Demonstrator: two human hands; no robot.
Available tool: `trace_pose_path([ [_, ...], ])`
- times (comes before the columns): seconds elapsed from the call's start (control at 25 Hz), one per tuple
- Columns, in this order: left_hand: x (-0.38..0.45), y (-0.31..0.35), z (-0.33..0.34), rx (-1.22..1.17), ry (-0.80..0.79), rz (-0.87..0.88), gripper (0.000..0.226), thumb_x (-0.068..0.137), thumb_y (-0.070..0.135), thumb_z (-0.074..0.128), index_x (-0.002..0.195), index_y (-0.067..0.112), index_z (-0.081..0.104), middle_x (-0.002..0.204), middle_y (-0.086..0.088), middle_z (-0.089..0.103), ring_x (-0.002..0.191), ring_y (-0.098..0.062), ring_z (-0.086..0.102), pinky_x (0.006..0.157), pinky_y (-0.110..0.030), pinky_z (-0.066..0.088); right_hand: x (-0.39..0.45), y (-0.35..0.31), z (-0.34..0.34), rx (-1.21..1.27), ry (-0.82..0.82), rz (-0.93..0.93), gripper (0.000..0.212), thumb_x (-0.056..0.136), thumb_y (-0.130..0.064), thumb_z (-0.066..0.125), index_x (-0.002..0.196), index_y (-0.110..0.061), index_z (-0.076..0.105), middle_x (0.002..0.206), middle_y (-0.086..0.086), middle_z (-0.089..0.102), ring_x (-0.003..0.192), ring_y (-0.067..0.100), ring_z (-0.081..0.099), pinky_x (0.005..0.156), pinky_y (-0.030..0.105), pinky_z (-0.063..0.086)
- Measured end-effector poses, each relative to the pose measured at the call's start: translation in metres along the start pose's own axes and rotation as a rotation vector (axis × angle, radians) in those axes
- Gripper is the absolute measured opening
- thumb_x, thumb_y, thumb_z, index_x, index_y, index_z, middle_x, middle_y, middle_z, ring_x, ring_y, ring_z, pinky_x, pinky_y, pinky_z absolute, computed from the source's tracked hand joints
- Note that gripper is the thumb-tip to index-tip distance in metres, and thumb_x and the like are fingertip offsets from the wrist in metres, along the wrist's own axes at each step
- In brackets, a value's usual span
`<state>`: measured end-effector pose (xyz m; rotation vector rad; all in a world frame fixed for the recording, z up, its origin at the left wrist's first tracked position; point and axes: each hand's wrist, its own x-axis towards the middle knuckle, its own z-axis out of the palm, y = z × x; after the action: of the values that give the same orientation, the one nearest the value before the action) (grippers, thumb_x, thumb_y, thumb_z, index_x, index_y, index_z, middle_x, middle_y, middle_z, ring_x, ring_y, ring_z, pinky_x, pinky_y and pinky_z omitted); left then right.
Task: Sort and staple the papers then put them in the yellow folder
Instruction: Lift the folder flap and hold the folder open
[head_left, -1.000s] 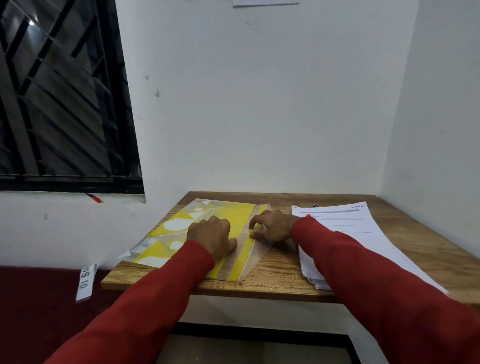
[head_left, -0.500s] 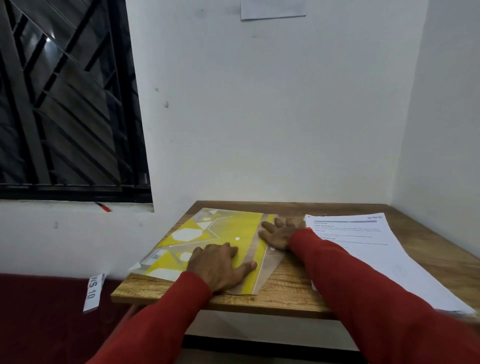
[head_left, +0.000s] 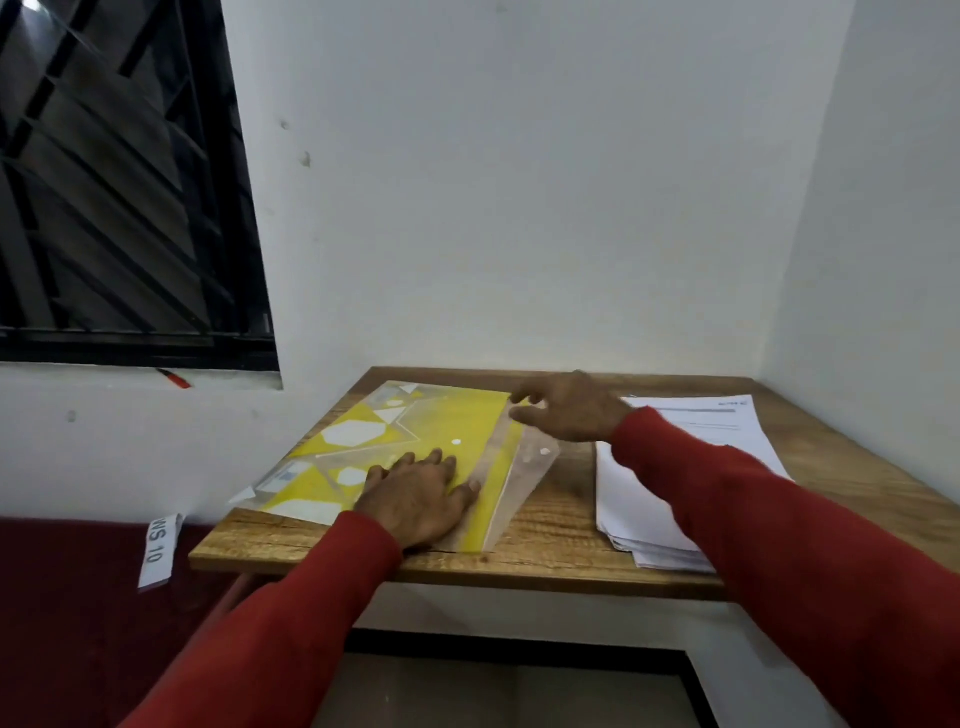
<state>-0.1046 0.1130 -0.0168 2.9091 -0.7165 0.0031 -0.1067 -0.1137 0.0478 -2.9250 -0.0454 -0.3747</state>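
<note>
Left hand (head_left: 415, 501) flat on yellow patterned plastic folder (head_left: 415, 436), wooden table (head_left: 545, 530). Right hand (head_left: 571, 410) spread above the folder's far right edge. White paper stack (head_left: 649, 499) lies right.

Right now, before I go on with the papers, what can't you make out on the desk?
- Stapler: none visible in the head view.
- Paper stack: near part hidden by the right sleeve; print too small to read.
- Right hand: blurred, so contact with the yellow folder is unclear.
- Folder under the left hand: covered.

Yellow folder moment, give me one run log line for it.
yellow folder flat on table, flap open | left hand presses folder | right hand at flap's far end | paper stack outside folder
</note>
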Motion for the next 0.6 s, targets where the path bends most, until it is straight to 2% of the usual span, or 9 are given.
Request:
trace_pose_path([
  [0.08, -0.001, 0.001, 0.0, -0.028, -0.011, -0.008, 0.065, 0.099, 0.06, 0.025, 0.154, 0.026, 0.027, 0.164, 0.004, 0.016, 0.15, -0.024, 0.016, 0.116, -0.053, 0.014, -0.023, 0.031, -0.024, 0.031, 0.046, 0.125, 0.037, 0.093, -0.052, 0.053, 0.12, -0.03, 0.065, 0.125, -0.004, 0.066, 0.121, 0.022, 0.056, 0.107, 0.035, 0.039],
  [0.16, -0.001, 0.001, -0.002, -0.006, 0.032, -0.011, 0.06, 0.099, 0.058, 0.03, 0.145, 0.023, 0.042, 0.158, 0.001, 0.032, 0.144, -0.025, 0.03, 0.112, -0.049, 0.025, -0.044, 0.075, -0.044, -0.025, 0.096, 0.375, 0.045, 0.089, -0.054, 0.056, 0.123, -0.024, 0.061, 0.13, 0.003, 0.062, 0.122, 0.027, 0.054, 0.105, 0.036, 0.039],
  [0.24, 0.002, 0.001, -0.002, -0.003, 0.109, -0.01, 0.052, 0.095, 0.061, 0.038, 0.116, 0.019, 0.06, 0.132, -0.003, 0.054, 0.126, -0.025, 0.048, 0.097, -0.041, 0.04, -0.065, 0.126, -0.05, -0.099, 0.079, 0.59, 0.061, 0.085, -0.061, 0.06, 0.13, -0.02, 0.057, 0.135, 0.01, 0.058, 0.125, 0.031, 0.052, 0.105, 0.034, 0.039],
  [0.28, 0.004, 0.001, -0.001, -0.023, 0.144, -0.015, 0.051, 0.093, 0.063, 0.042, 0.104, 0.018, 0.063, 0.12, -0.004, 0.058, 0.119, -0.025, 0.052, 0.091, -0.037, 0.043, -0.074, 0.146, -0.049, -0.09, 0.041, 0.64, 0.072, 0.079, -0.068, 0.063, 0.131, -0.019, 0.058, 0.135, 0.007, 0.058, 0.126, 0.029, 0.053, 0.105, 0.033, 0.04],
  [0.36, 0.005, 0.0, 0.0, -0.069, 0.181, -0.043, 0.054, 0.089, 0.065, 0.049, 0.108, 0.017, 0.066, 0.118, -0.005, 0.057, 0.117, -0.023, 0.053, 0.091, -0.034, 0.045, -0.076, 0.2, -0.032, 0.084, -0.019, 0.63, 0.095, 0.053, -0.082, 0.074, 0.125, -0.02, 0.064, 0.13, 0.002, 0.063, 0.12, 0.024, 0.059, 0.105, 0.034, 0.044],
  [0.44, 0.006, 0.002, -0.001, -0.096, 0.2, -0.084, 0.059, 0.086, 0.066, 0.055, 0.117, 0.017, 0.065, 0.125, -0.007, 0.054, 0.117, -0.022, 0.053, 0.093, -0.034, 0.046, -0.07, 0.251, -0.013, 0.251, -0.064, 0.608, 0.1, 0.038, -0.07, 0.088, 0.122, -0.02, 0.067, 0.126, 0.0, 0.067, 0.116, 0.022, 0.062, 0.105, 0.038, 0.046],
  [0.52, 0.006, 0.005, -0.004, -0.113, 0.211, -0.109, 0.059, 0.084, 0.064, 0.059, 0.116, 0.016, 0.066, 0.125, -0.008, 0.055, 0.113, -0.022, 0.055, 0.091, -0.033, 0.047, -0.066, 0.27, -0.007, 0.34, -0.062, 0.567, 0.1, 0.037, -0.051, 0.096, 0.125, -0.015, 0.065, 0.126, 0.001, 0.067, 0.12, 0.024, 0.061, 0.108, 0.04, 0.044],
  [0.6, 0.006, 0.006, -0.008, -0.093, 0.224, -0.108, 0.052, 0.085, 0.061, 0.059, 0.111, 0.017, 0.069, 0.121, -0.006, 0.061, 0.108, -0.021, 0.058, 0.09, -0.033, 0.05, -0.083, 0.219, -0.031, 0.316, 0.06, 0.541, 0.094, 0.049, -0.035, 0.095, 0.132, -0.009, 0.058, 0.13, 0.007, 0.062, 0.125, 0.028, 0.056, 0.107, 0.038, 0.042],
])
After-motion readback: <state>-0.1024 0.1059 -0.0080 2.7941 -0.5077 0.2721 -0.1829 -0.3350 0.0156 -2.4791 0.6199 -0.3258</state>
